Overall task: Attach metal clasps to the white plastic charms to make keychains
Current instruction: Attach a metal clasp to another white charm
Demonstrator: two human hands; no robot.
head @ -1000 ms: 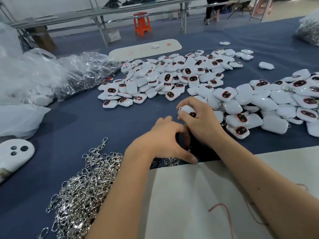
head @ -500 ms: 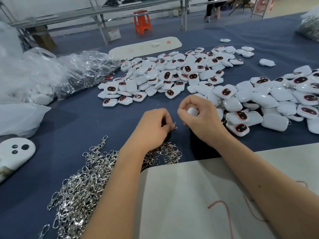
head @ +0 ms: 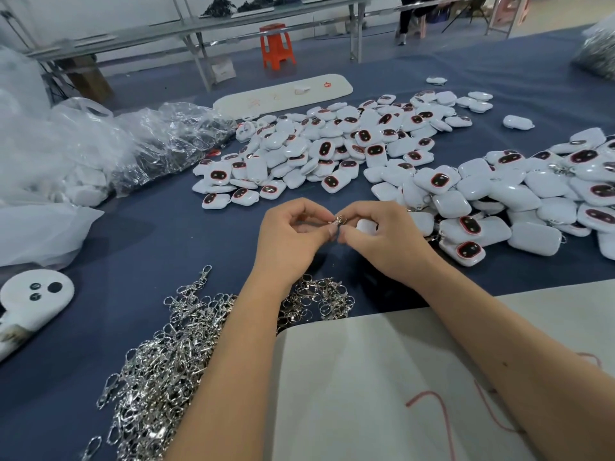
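Head view: left hand (head: 293,241) and right hand (head: 382,241) meet fingertip to fingertip above the blue worktop (head: 149,247), both pinching one small metal clasp (head: 338,221); the right also curls round a white charm (head: 366,225), glossy and rounded. Loose charms (head: 332,151) spread beyond, a clasp heap (head: 173,354) near left. White board (head: 382,394) covers the near edge; bare cloth lies left of the hands.

light: bright, even, diffuse overhead | shadows: soft dark patch under my hands (head: 336,234) on the blue cloth (head: 149,247) | glare: sheen on clear plastic bags (head: 159,141) | blur: slight softness | distortion: wide-angle bending at the edges
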